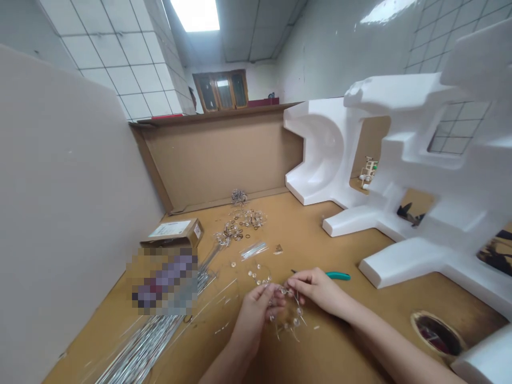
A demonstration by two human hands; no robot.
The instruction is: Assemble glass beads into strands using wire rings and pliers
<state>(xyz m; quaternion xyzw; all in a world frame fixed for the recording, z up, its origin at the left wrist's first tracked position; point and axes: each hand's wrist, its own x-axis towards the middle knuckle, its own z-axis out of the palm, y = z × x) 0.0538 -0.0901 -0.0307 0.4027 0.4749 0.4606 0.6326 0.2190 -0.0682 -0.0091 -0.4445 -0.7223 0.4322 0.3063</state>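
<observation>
Both hands meet at the front middle of the table over a string of clear beads on thin wire (pixel 296 321), which hangs below them in a loose loop with wire ends sticking out. My left hand (pixel 256 312) has its fingers closed on the left part of the string. With thumb and forefinger, my right hand (pixel 314 288) pinches the string near a bead; the exact spot is partly covered by the fingers. A tool with a teal handle (pixel 338 276) lies just behind my right hand. Loose clear beads (pixel 258 281) rest beyond my left hand.
A bundle of thin metal wires (pixel 144 344) lies at front left, near a small cardboard box (pixel 176 233). Farther back are piles of small rings and beads (pixel 230 233) and short clear sticks (pixel 254 250). White foam pieces (pixel 392 256) stand right; a hole (pixel 436 333) opens in the tabletop.
</observation>
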